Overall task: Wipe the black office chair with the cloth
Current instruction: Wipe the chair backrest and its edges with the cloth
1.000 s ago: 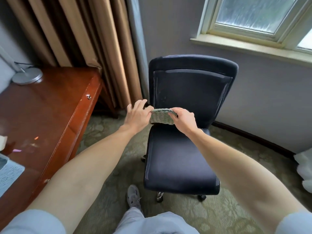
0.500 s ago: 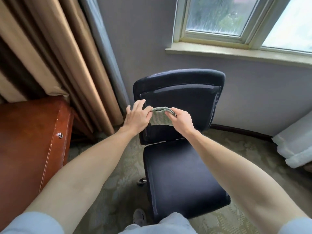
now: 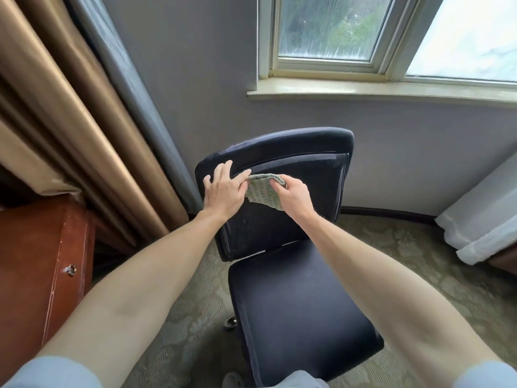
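A black office chair (image 3: pixel 296 298) faces me, its backrest toward the wall under the window. A small grey-green cloth (image 3: pixel 263 191) hangs folded in front of the upper left of the backrest. My left hand (image 3: pixel 223 191) pinches the cloth's left top corner with thumb and forefinger, the other fingers spread over the backrest's left edge. My right hand (image 3: pixel 293 196) grips the cloth's right top corner. Whether the cloth touches the backrest I cannot tell.
A reddish wooden desk (image 3: pixel 42 264) with a drawer knob stands at the left. Brown and grey curtains (image 3: pixel 92 107) hang behind it. A windowsill (image 3: pixel 377 91) runs above the chair. White fabric (image 3: pixel 486 214) drapes at the right. Patterned carpet (image 3: pixel 419 253) covers the floor.
My view has swung right and up, so the desk slid left. Both hands with the cloth have risen from the backrest's lower part to its upper left.
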Tool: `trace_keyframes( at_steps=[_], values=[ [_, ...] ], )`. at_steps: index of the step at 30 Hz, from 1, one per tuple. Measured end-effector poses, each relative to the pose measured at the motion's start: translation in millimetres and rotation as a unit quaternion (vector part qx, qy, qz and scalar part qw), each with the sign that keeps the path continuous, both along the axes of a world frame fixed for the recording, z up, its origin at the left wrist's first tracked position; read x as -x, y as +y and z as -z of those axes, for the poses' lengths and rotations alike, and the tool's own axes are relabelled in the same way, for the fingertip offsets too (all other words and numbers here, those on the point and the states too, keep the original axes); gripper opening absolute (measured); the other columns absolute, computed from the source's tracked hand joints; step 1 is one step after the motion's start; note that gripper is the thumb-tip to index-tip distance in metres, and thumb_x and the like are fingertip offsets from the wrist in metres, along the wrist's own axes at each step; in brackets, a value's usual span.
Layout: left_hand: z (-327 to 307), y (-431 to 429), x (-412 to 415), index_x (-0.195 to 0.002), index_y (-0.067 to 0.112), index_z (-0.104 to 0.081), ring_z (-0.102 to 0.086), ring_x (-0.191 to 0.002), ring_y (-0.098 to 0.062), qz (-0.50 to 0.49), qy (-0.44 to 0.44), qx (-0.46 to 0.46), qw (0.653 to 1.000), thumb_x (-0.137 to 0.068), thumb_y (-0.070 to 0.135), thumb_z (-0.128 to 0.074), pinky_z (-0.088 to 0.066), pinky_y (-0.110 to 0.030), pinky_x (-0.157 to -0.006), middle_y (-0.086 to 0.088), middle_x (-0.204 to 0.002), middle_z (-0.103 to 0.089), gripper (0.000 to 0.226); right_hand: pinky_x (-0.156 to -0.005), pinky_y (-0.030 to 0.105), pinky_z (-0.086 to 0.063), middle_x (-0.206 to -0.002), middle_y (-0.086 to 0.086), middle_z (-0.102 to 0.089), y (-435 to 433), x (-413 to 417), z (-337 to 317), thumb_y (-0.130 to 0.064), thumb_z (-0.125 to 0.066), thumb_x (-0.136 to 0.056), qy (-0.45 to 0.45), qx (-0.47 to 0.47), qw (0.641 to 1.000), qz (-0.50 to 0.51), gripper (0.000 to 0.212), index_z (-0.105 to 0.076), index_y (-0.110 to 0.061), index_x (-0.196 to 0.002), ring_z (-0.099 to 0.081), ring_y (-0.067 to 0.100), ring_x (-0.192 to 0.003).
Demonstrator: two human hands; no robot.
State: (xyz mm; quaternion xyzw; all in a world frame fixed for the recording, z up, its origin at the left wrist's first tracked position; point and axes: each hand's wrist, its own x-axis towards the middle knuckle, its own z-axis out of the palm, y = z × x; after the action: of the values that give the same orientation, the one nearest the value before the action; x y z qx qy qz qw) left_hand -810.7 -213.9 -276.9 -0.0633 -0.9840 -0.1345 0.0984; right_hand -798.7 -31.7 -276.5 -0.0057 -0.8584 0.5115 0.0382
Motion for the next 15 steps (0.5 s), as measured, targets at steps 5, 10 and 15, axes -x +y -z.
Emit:
trace_keyframes(
  at_steps=[5,10,15],
  values=[
    [-12.5,31.0,27.2,-0.141,0.036,-0.048,-0.022,-0.144,-0.027,0.0,0.016,0.042,0.999,-0.102,0.034,-0.04,-0.02,-0.051,-0.111,-0.012,-0.155,-0.031,0.04,-0.079,0.032,-0.053,-0.09,-0.01,-0.071,33.2,33.2,-4.0,-0.035,-0.054,-0.094,0.006,0.005,1.0,0.001,0.02,-0.071,-0.029,-0.101,-0.065,0.012,-0.087],
    [-35.4,62.1,56.2,-0.14,0.034,-0.05,-0.024,-0.143,-0.028,0.0,0.044,0.05,0.998,-0.102,0.032,-0.042,-0.02,-0.053,-0.11,-0.014,-0.154,-0.033,0.039,-0.084,0.036,-0.053,-0.087,-0.009,-0.072,62.4,68.7,-28.4,-0.03,-0.061,-0.089,-0.011,0.089,0.996,0.027,0.014,-0.074,-0.025,-0.091,-0.066,0.014,-0.089],
    [-62.4,82.9,90.7,-0.141,0.037,-0.048,-0.023,-0.143,-0.026,-0.014,0.047,0.017,0.999,-0.103,0.034,-0.04,-0.024,-0.047,-0.109,-0.013,-0.155,-0.03,0.04,-0.088,0.042,-0.054,-0.089,-0.007,-0.074,77.4,103.6,-60.8,-0.033,-0.063,-0.086,0.002,0.108,0.993,0.045,0.016,-0.075,-0.025,-0.094,-0.068,0.015,-0.09]
  ],
)
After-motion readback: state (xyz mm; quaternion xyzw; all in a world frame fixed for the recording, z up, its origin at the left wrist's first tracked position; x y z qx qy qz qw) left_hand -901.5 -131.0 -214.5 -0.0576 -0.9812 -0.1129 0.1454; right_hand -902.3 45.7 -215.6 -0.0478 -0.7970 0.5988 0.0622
